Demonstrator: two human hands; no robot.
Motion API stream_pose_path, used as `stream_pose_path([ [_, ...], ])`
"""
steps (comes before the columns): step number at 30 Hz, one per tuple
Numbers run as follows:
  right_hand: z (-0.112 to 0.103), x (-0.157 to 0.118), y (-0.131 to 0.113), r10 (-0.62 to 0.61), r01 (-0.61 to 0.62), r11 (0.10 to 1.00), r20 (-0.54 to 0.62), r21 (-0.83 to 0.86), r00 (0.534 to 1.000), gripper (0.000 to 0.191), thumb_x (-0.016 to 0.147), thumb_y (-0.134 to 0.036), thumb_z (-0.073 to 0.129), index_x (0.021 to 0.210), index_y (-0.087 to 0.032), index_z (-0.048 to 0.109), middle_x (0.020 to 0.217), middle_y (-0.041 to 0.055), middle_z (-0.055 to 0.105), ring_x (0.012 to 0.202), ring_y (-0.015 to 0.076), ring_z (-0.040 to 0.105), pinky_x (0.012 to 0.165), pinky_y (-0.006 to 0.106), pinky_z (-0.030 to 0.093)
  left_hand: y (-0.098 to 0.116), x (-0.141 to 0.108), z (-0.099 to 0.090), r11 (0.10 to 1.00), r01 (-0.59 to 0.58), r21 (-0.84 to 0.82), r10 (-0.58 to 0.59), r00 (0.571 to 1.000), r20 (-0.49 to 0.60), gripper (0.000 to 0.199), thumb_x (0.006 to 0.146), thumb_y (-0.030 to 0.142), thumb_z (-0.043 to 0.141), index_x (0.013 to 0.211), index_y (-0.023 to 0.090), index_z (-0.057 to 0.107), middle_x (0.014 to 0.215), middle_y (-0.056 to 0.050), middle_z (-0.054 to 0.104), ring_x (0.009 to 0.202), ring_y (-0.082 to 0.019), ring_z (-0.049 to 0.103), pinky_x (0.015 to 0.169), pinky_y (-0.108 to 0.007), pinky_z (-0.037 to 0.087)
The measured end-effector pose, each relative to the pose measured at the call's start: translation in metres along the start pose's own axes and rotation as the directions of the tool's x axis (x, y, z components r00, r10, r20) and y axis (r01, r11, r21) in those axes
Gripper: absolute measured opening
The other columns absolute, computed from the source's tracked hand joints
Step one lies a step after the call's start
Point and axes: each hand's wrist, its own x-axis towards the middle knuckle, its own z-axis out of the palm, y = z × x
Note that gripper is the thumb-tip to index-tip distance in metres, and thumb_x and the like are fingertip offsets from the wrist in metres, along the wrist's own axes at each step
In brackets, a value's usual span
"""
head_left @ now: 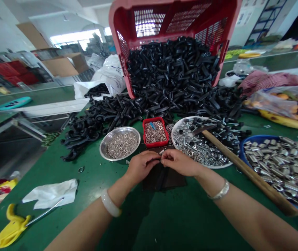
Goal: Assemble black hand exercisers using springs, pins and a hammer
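My left hand [143,166] and my right hand [179,162] meet fingertip to fingertip over a dark brown pad [175,180]. Both are closed in a pinch. Below the fingertips a narrow black plastic part [160,177] points toward me, and its far end is hidden by the fingers. My left fingers press on that end; whatever small thing my right fingers pinch is too small to make out. Just beyond the fingertips lies a small metal spring [161,152]. A red tray [144,136] of small metal pins stands behind my hands.
Left of the tray sits a metal bowl [102,150] of small rings; right, a white basin [174,129] of screws with a hammer [232,155] across it. A blue basin [242,149] holds metal sleeves. Behind, black parts spill from a red crate [122,66]. A yellow-handled tool [14,226] lies front left.
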Motion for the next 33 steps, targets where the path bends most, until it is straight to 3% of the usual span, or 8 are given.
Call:
stream_pose_path([
  [4,0.002,-0.001,-0.003,0.19,-0.221,0.91,0.12,0.351,0.974,0.015,0.074,-0.031,0.052,0.076,-0.017,0.049,0.063,-0.0048,0.048,0.049,0.0052,0.038,0.039,0.016,0.021,0.006,0.001,0.002,1.0,-0.021,-0.007,0.02,0.998,-0.061,0.011,0.081,0.021,0.051,0.082,0.018,0.062,0.084,-0.003,0.063,0.079,-0.011,0.058,0.07,-0.023,0.047],
  [7,0.005,-0.002,-0.003,0.245,-0.27,0.886,0.112,0.378,0.963,0.014,0.073,-0.03,0.053,0.074,-0.017,0.049,0.061,-0.0051,0.049,0.047,0.0047,0.037,0.038,0.016,0.021,0.011,-0.002,0.0,0.994,-0.015,0.104,0.017,1.0,-0.025,0.014,0.082,0.02,0.047,0.086,0.019,0.061,0.09,-0.004,0.062,0.082,-0.012,0.057,0.069,-0.024,0.046],
  [11,0.011,-0.002,0.004,0.007,0.017,0.991,-0.178,0.132,0.984,0.009,0.074,-0.025,0.055,0.076,-0.016,0.056,0.07,-0.0007,0.058,0.064,0.0095,0.052,0.059,0.022,0.04,0.017,0.0,-0.002,0.979,0.108,0.174,-0.111,0.994,0.006,0.013,0.081,0.022,0.048,0.084,0.02,0.061,0.086,-0.002,0.062,0.08,-0.013,0.057,0.069,-0.025,0.044],
  [13,0.014,-0.003,0.009,-0.168,0.155,0.986,-0.287,-0.067,0.943,0.009,0.077,-0.025,0.054,0.079,-0.018,0.059,0.076,0.001,0.061,0.072,0.0122,0.055,0.068,0.026,0.041,0.019,0.002,-0.001,0.969,0.191,0.159,-0.192,0.981,-0.009,0.011,0.079,0.024,0.051,0.081,0.019,0.061,0.082,-0.002,0.062,0.078,-0.014,0.057,0.069,-0.025,0.044],
  [16,0.016,-0.004,0.013,-0.327,0.243,0.933,-0.344,-0.266,0.88,0.011,0.081,-0.023,0.05,0.08,-0.019,0.061,0.078,0.0017,0.061,0.075,0.0133,0.055,0.071,0.027,0.042,0.02,0.005,0.001,0.95,0.282,0.131,-0.284,0.959,-0.006,0.01,0.078,0.026,0.053,0.078,0.019,0.061,0.08,-0.001,0.063,0.077,-0.014,0.057,0.068,-0.025,0.043],
  [24,0.019,-0.001,0.02,-0.368,0.194,0.801,-0.21,-0.567,0.906,0.013,0.085,-0.021,0.043,0.08,-0.018,0.055,0.077,0.0044,0.058,0.073,0.0152,0.053,0.067,0.026,0.041,0.025,0.005,0.001,0.897,0.321,0.305,-0.361,0.929,0.083,0.013,0.077,0.027,0.053,0.084,0.023,0.063,0.085,0.0,0.063,0.081,-0.016,0.056,0.071,-0.027,0.043],
  [29,0.025,0.005,0.031,-0.402,0.069,0.68,-0.293,-0.73,0.867,0.018,0.086,-0.022,0.039,0.083,-0.016,0.056,0.081,0.0074,0.057,0.08,0.0178,0.052,0.072,0.029,0.04,0.021,-0.001,-0.005,0.85,0.393,0.351,-0.408,0.913,-0.033,0.023,0.076,0.032,0.055,0.097,0.024,0.059,0.102,-0.002,0.058,0.093,-0.018,0.053,0.08,-0.03,0.043],
  [33,0.025,0.008,0.031,-0.41,0.069,0.636,-0.261,-0.769,0.874,0.019,0.085,-0.023,0.04,0.082,-0.017,0.057,0.082,0.0079,0.057,0.083,0.0187,0.051,0.074,0.029,0.039,0.015,-0.008,-0.002,0.832,0.416,0.367,-0.435,0.9,-0.035,0.033,0.075,0.033,0.056,0.107,0.025,0.056,0.115,-0.003,0.051,0.101,-0.02,0.049,0.085,-0.033,0.043],
])
